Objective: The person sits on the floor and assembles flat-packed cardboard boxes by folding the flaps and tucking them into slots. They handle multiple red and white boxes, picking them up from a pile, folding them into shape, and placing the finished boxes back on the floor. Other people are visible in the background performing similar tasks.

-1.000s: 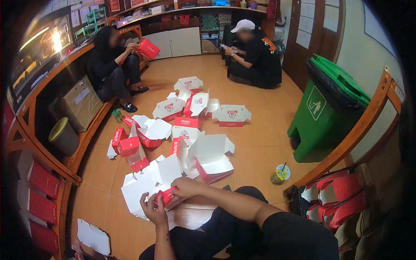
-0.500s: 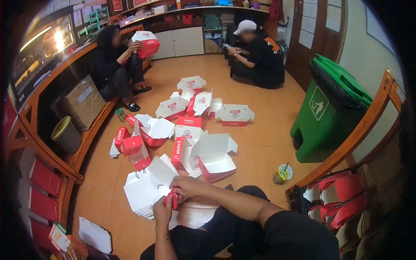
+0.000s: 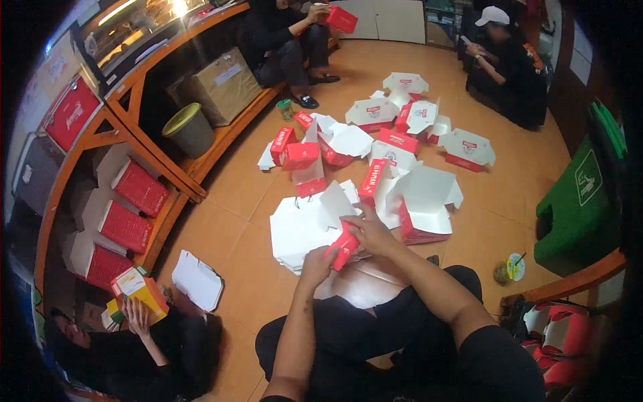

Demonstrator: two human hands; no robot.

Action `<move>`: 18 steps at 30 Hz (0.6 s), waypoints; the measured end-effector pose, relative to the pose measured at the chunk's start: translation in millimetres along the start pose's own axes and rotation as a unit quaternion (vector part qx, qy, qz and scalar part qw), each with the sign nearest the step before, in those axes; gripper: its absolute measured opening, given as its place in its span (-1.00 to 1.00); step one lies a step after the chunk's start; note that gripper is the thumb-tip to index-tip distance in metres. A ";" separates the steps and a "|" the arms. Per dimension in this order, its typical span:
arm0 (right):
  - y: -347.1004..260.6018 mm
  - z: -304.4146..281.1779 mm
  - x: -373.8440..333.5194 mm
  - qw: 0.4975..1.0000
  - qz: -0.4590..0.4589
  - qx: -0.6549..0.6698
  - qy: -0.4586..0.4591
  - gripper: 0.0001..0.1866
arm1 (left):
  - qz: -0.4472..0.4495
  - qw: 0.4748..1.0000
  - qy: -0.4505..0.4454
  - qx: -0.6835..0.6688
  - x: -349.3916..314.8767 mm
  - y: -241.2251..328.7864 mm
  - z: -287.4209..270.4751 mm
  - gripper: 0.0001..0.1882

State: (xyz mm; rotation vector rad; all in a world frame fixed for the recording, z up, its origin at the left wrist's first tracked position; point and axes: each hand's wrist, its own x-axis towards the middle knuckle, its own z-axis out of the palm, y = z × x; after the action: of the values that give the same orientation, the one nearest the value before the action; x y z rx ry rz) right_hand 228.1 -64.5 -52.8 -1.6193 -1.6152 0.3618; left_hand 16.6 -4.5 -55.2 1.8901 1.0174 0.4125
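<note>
Low over my lap, both hands grip a red and white cardboard box (image 3: 344,248) that is partly folded, its white lid flap standing up. My left hand (image 3: 317,266) is closed on its near left side. My right hand (image 3: 372,231) is closed on its right side, fingers bent over the edge. Just beyond lies a pile of flat white box blanks (image 3: 298,231). To the right of it stands an open stacked box (image 3: 427,224), white inside and red outside. A red box (image 3: 372,179) stands on end past my right hand.
More half-folded boxes (image 3: 395,114) spread across the tiled floor. Around me sit a person with a red box (image 3: 340,20), one in a white cap (image 3: 492,16), and one holding a yellow box (image 3: 144,295). A drink cup (image 3: 515,266) and green bin (image 3: 581,208) stand right.
My view has swung left and down, so the floor things sit further right and the person at lower left shows more. Both hands keep hold of the box, which is slightly turned.
</note>
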 end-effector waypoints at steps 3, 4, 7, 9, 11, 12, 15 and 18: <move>12.1 4.4 1.4 0.999 0.041 0.024 0.024 -0.68 | 0.031 0.998 0.019 0.049 2.0 -6.4 3.0 -0.54; 16.0 5.3 2.4 0.996 0.068 0.051 0.031 -0.68 | 0.025 0.998 0.029 0.041 1.5 -12.3 5.7 -0.53; 28.3 25.0 10.4 0.965 0.142 0.156 0.159 -0.72 | 0.014 0.998 0.048 0.033 6.9 -20.3 5.8 -0.52; 32.4 27.7 11.8 0.966 0.091 0.194 0.147 -0.76 | -0.011 0.998 0.036 0.043 2.6 -14.6 0.5 -0.51; 54.7 40.7 14.5 0.969 0.030 0.237 0.069 -0.78 | -0.054 0.997 0.017 0.045 -1.8 -9.8 -2.9 -0.52; 63.1 34.3 14.9 0.957 0.039 0.283 0.039 -0.78 | 0.033 0.996 0.033 0.079 8.5 -20.6 -0.5 -0.51; 32.8 23.7 8.7 0.922 0.125 0.350 0.108 -0.76 | 0.015 0.999 0.022 0.035 6.1 -14.4 -1.1 -0.50; 26.6 31.8 8.9 0.901 0.230 0.295 0.218 -0.76 | 0.010 1.000 0.023 0.001 5.6 -14.0 6.2 -0.49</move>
State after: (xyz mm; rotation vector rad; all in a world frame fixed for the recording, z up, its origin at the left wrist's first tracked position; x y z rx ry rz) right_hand 225.9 -42.0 -88.6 -1.4430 -0.6767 0.6118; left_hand 17.1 -0.4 -70.9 1.9022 1.0302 0.4693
